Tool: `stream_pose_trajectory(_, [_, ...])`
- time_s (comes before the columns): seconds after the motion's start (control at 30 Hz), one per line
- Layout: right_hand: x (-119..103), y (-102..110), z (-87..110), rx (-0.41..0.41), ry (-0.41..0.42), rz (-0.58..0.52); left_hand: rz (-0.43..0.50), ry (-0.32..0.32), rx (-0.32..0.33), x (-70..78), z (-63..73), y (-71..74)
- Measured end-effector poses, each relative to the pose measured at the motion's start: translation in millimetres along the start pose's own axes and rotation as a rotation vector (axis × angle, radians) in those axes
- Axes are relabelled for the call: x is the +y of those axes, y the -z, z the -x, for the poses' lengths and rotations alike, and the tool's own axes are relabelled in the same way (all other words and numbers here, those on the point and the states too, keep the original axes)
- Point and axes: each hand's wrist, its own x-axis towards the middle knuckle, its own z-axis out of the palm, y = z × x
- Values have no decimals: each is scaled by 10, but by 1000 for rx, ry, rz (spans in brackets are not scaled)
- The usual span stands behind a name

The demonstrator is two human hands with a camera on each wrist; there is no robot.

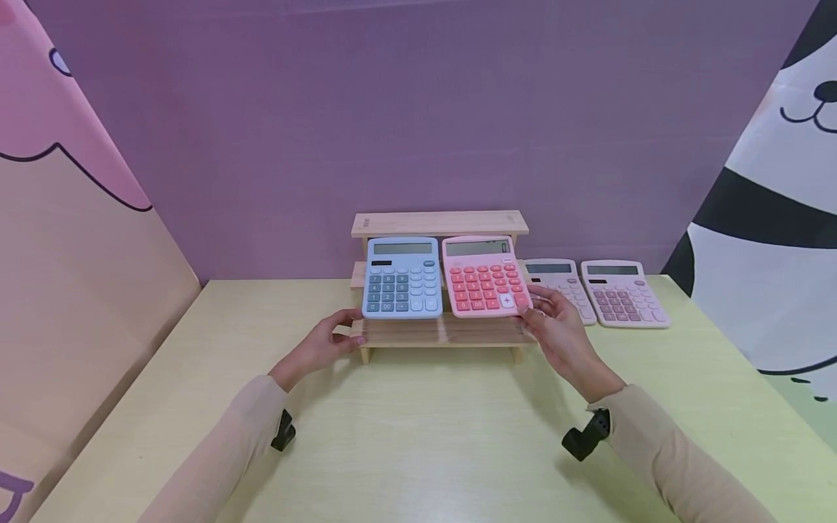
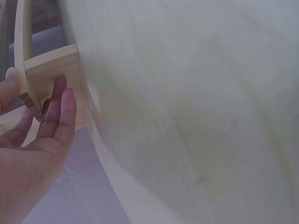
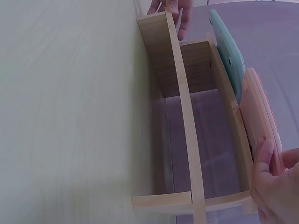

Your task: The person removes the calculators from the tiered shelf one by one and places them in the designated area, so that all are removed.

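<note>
A three-tier wooden rack (image 1: 438, 222) stands near the back edge of the counter (image 1: 418, 436), about midway between its two back corners. The left hand (image 1: 325, 341) grips the left end of the rack's lowest tier (image 1: 438, 333): in the left wrist view the thumb lies on one face of the board and the fingers curl round behind the other, near the leg.

The right hand (image 1: 561, 338) pinches the lower right corner of a pink calculator (image 1: 485, 280), thumb and fingers closed on its edge. That calculator slopes at the rack's middle tier, towards its right end, keys facing the person, with a zero on its display; whether the tier carries its full weight cannot be told. Just beside it, towards the left end of the same tier, a blue calculator (image 1: 402, 280) slopes the same way, with neither hand on it.

On the counter, right of the rack and near the back right corner, lie two pale pink calculators side by side, the nearer one (image 1: 570, 290) partly hidden by the right hand, the farther one (image 1: 624, 294) in full view. Behind the counter's back edge hangs a purple cloth (image 1: 431, 109).
</note>
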Motion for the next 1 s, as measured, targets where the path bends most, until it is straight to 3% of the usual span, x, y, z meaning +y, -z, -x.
stream_pose_trajectory(0.53, [-3, 6, 51, -2, -5, -96, 7, -17, -7, 41, 26, 7])
stream_pose_trajectory(1.0, [-21, 6, 70, -7, -3, -130, 9, -29, -2, -37, -36, 16])
